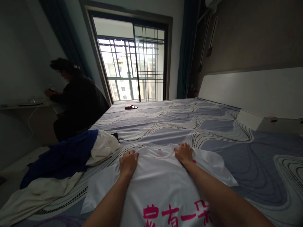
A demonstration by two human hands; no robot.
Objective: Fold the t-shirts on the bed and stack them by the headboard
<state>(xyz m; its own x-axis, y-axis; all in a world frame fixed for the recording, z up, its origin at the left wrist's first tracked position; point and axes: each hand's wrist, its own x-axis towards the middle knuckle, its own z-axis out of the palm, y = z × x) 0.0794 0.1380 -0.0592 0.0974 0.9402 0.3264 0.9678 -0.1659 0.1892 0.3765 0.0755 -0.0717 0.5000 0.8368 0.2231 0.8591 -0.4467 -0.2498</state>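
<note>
A white T-shirt (161, 183) with pink lettering lies spread flat on the bed (180, 126), collar away from me. My left hand (128, 163) rests palm down on its left shoulder, fingers curled at the shoulder edge. At the right shoulder near the collar, my right hand (183, 153) presses down with its fingers bent onto the cloth. Whether either hand pinches the fabric or only presses it is unclear.
A heap of blue (63, 157) and cream clothes (104, 146) lies on the bed's left edge. A small red item and a phone (131, 107) sit at the far end. Another person in dark clothes (78, 101) sits at a desk on the left. A headboard (251, 91) runs along the right.
</note>
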